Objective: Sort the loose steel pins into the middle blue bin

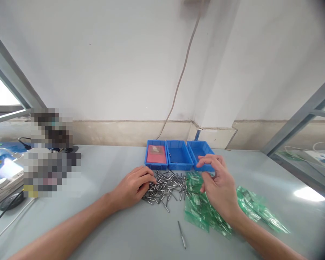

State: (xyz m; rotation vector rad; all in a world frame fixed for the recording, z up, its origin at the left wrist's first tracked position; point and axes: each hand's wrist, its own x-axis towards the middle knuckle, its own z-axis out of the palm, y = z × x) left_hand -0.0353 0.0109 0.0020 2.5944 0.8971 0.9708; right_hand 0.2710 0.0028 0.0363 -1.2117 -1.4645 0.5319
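Observation:
My left hand (134, 186) rests at the left edge of a pile of small metal pins (165, 187), its fingers curled together; whatever they may hold is hidden. Over the green plastic bags (197, 213) my right hand (216, 177) is raised, thumb and index finger apart, with nothing visible between them. A longer metal rod (181, 234) lies alone on the grey table, in front of the pile.
Three blue trays stand behind the pile: the left one (156, 167) holds a red item (156, 156), the middle one (180, 167) a few small pieces. More green bags (257, 207) lie right. Cables and a blurred area are at left.

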